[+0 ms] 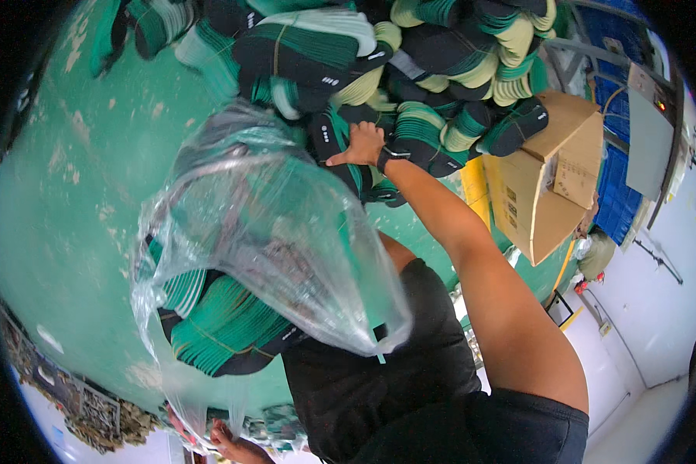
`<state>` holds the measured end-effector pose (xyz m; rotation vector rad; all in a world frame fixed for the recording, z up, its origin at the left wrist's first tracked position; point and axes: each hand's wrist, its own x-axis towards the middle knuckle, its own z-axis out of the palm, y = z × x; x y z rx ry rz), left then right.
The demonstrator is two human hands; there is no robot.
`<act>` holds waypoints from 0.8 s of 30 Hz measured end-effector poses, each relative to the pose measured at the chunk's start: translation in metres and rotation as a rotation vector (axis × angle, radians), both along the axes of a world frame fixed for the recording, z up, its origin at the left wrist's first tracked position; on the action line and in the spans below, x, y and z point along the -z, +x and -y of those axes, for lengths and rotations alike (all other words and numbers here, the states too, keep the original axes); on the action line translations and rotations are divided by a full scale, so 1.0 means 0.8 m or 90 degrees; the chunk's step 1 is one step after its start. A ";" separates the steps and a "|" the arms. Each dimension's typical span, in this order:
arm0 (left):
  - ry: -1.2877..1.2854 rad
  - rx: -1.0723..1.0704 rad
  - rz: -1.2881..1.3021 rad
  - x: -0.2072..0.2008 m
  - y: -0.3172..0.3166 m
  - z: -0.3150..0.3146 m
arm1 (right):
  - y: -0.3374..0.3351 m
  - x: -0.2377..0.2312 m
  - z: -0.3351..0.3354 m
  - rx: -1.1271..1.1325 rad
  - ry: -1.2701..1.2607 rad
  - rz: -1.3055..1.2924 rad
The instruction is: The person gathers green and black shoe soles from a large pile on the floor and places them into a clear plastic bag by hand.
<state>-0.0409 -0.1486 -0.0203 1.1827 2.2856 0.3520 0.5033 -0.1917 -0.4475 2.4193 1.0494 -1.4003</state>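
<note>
My right hand (360, 144) reaches forward to the heap. Its thumb is spread and its fingers are curled over a bundle of black and green insoles (334, 130). My left hand (236, 446) is low at the left, its fingers closed at the hanging edge of a large clear plastic bag (309, 247). The bag spreads in front of my legs. At its lower left lies another tied bundle of green insoles (228, 321) with black outer faces, partly under the film. Beyond the bag is a heap of such bundles (301, 58) in black, green and pale yellow.
An open cardboard box (549, 178) stands right of the heap, beside a yellow floor stripe (475, 189). Blue sheeting (615, 170) and a metal frame are farther right. The green floor (69, 201) has worn pale patches.
</note>
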 end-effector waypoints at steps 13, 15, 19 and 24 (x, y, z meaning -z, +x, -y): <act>0.073 -0.190 0.603 -0.036 -0.002 -0.036 | -0.006 -0.317 0.096 0.544 0.424 0.012; 0.089 -0.216 0.647 -0.036 -0.007 -0.046 | 0.001 -0.445 0.085 0.416 0.481 0.094; 0.107 -0.237 0.739 -0.028 -0.008 -0.075 | -0.033 -0.618 0.011 0.021 0.432 -0.030; 0.163 -0.307 0.847 -0.035 -0.006 -0.080 | -0.188 -0.663 -0.167 -0.447 0.552 -0.219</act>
